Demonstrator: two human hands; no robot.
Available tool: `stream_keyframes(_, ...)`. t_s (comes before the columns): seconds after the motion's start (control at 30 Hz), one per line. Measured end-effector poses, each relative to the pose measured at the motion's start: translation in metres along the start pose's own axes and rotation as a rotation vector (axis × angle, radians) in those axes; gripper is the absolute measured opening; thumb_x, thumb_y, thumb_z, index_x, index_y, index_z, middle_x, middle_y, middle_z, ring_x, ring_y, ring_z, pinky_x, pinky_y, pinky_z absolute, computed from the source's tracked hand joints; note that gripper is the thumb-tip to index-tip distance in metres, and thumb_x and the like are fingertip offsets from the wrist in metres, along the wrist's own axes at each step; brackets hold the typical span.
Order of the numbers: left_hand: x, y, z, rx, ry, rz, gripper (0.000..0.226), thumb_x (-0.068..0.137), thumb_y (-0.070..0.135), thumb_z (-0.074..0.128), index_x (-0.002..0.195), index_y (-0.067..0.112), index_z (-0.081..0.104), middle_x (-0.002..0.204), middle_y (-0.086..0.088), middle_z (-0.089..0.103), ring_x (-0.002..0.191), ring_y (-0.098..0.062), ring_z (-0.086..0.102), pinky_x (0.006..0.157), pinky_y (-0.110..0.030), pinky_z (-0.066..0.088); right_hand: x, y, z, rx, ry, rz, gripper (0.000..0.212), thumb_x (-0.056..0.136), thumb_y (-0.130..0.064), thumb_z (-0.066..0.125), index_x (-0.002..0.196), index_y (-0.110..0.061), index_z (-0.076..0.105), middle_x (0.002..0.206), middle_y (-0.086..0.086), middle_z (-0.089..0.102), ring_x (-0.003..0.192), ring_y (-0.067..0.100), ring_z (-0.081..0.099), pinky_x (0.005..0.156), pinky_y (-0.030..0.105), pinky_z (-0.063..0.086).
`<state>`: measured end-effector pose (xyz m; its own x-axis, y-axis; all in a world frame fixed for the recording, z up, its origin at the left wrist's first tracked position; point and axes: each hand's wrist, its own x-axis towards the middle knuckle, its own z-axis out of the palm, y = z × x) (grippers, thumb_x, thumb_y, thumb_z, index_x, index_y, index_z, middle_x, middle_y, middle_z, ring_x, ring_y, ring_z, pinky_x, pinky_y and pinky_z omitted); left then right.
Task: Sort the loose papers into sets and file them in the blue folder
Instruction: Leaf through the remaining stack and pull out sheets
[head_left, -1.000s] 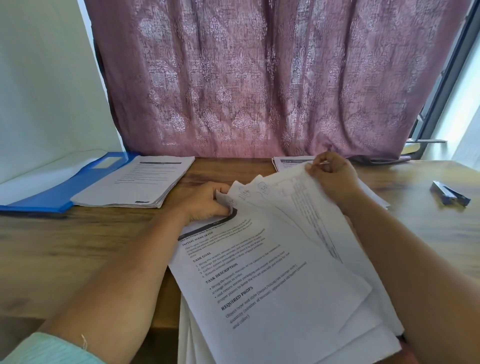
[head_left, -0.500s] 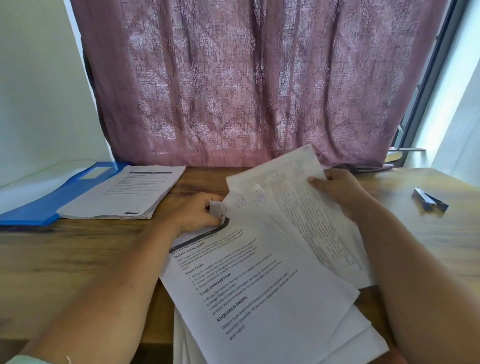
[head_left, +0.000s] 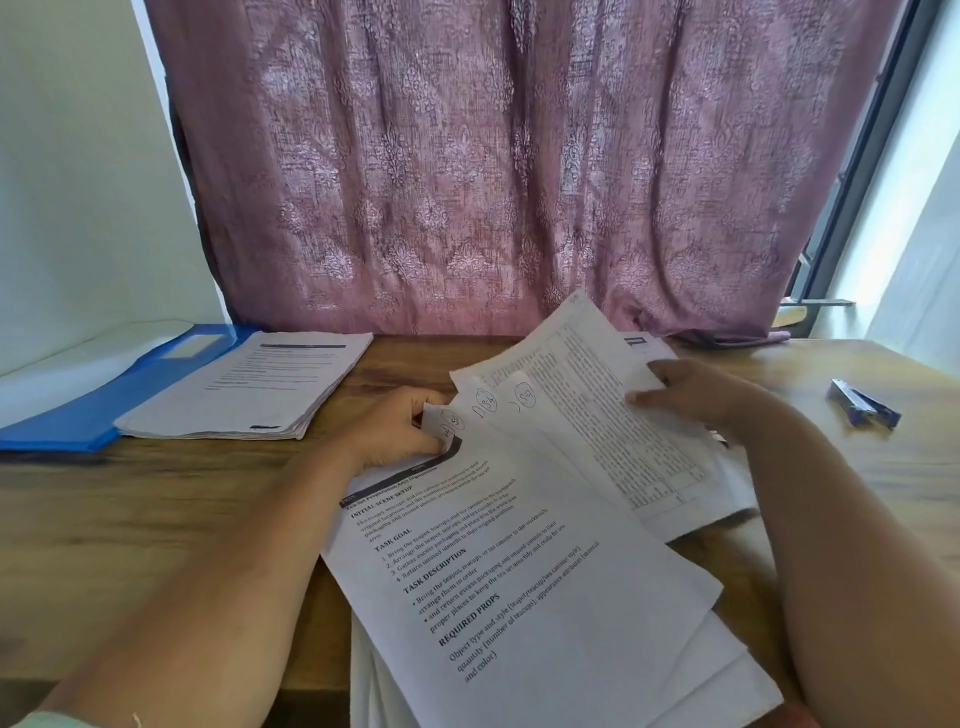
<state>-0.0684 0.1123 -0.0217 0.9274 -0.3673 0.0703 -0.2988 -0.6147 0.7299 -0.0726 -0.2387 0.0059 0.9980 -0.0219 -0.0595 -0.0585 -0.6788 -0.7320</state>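
The left hand pinches the upper-left corners of the fanned loose papers, thumb and curled fingers closed on the marked corners. The right hand pinches the right edge of one densely printed sheet, lifted and tilted above the fan, its long axis running from far-left down toward the right forearm. The sorted stack lies well to the left of the left fingers, overlapping the open blue folder beyond it. The left hand is nearer that stack, so the lifted sheet would likely have to cross leftward over the fan. A stapler lies right of the right hand.
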Motion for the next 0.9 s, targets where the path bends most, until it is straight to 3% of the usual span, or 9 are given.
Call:
stream_keyframes(0.07,0.001,0.0,-0.001,0.006,-0.002,-0.003,0.035,0.081,0.007,0.077,0.112,0.022,0.07,0.104,0.013,0.072,0.083,0.013,0.061,0.062,0.001,0.041,-0.007,-0.001,-0.002,-0.169,-0.22,0.06,0.032,0.078,-0.025,0.08,0.107,-0.023,0.068,0.102,0.001,0.073,0.092,0.021,0.07,0.09,0.04,0.055)
stream_keyframes(0.1,0.001,0.0,-0.001,0.01,-0.002,-0.001,0.034,0.08,0.007,0.077,0.111,0.022,0.071,0.104,0.013,0.072,0.085,0.009,0.062,0.063,0.0,0.042,-0.007,-0.001,-0.002,-0.222,-0.164,0.047,0.035,0.077,-0.025,0.081,0.11,-0.019,0.068,0.103,0.002,0.073,0.091,0.019,0.069,0.089,0.038,0.054)
stream_keyframes(0.23,0.002,-0.002,-0.001,0.042,0.004,0.013,0.033,0.081,0.008,0.076,0.11,0.021,0.069,0.104,0.01,0.071,0.084,0.008,0.06,0.063,0.001,0.04,0.0,-0.005,0.004,0.126,0.596,0.018,0.031,0.091,-0.022,0.065,0.118,-0.007,0.064,0.102,0.008,0.066,0.084,0.023,0.058,0.072,0.03,0.042)
stream_keyframes(0.3,0.002,-0.002,-0.001,0.032,0.003,0.012,0.038,0.08,0.006,0.076,0.114,0.02,0.065,0.107,0.007,0.07,0.089,0.001,0.061,0.071,-0.005,0.045,0.003,-0.004,0.001,0.443,0.766,0.097,0.031,0.095,-0.016,0.057,0.124,-0.006,0.06,0.107,0.006,0.063,0.09,0.022,0.056,0.075,0.029,0.042)
stream_keyframes(0.4,0.002,-0.002,0.001,-0.042,-0.009,0.044,0.061,0.078,-0.002,0.075,0.126,0.027,0.053,0.115,0.002,0.066,0.1,-0.013,0.062,0.09,-0.025,0.05,0.01,-0.002,0.002,0.923,0.546,0.197,0.03,0.094,-0.005,0.056,0.124,0.001,0.056,0.097,0.005,0.063,0.068,0.013,0.064,0.057,0.023,0.05)
stream_keyframes(0.5,0.003,-0.002,0.001,-0.034,0.003,0.059,0.064,0.077,0.002,0.077,0.13,0.025,0.048,0.119,0.003,0.062,0.099,-0.007,0.06,0.085,-0.013,0.047,0.007,-0.014,0.019,1.043,0.304,0.246,0.013,0.099,-0.001,0.043,0.11,0.004,0.05,0.081,0.01,0.056,0.035,0.002,0.05,0.034,0.011,0.04)
stream_keyframes(0.63,0.003,-0.001,0.001,0.003,0.062,0.072,0.062,0.074,0.015,0.084,0.127,0.025,0.051,0.113,0.01,0.06,0.096,-0.004,0.058,0.072,-0.002,0.043,0.001,-0.025,0.036,1.131,0.131,0.232,0.022,0.102,-0.005,0.039,0.121,0.002,0.048,0.079,0.009,0.055,0.038,0.003,0.049,0.035,0.01,0.042)
stream_keyframes(0.77,0.008,-0.004,0.0,-0.014,0.151,0.098,0.057,0.07,0.016,0.087,0.119,0.018,0.058,0.105,0.0,0.064,0.085,-0.007,0.058,0.069,-0.008,0.045,0.004,-0.025,0.04,1.092,0.197,0.247,0.029,0.102,-0.009,0.044,0.128,0.002,0.05,0.078,0.007,0.056,0.041,0.004,0.053,0.036,0.011,0.042)
stream_keyframes(0.9,0.01,-0.005,0.0,0.001,0.185,0.117,0.055,0.066,0.021,0.09,0.113,0.018,0.062,0.102,0.0,0.067,0.082,-0.007,0.06,0.07,-0.013,0.047,0.003,-0.025,0.043,1.2,0.237,0.201,0.017,0.101,-0.001,0.043,0.114,-0.006,0.053,0.092,0.005,0.062,0.07,0.009,0.06,0.052,0.013,0.052)
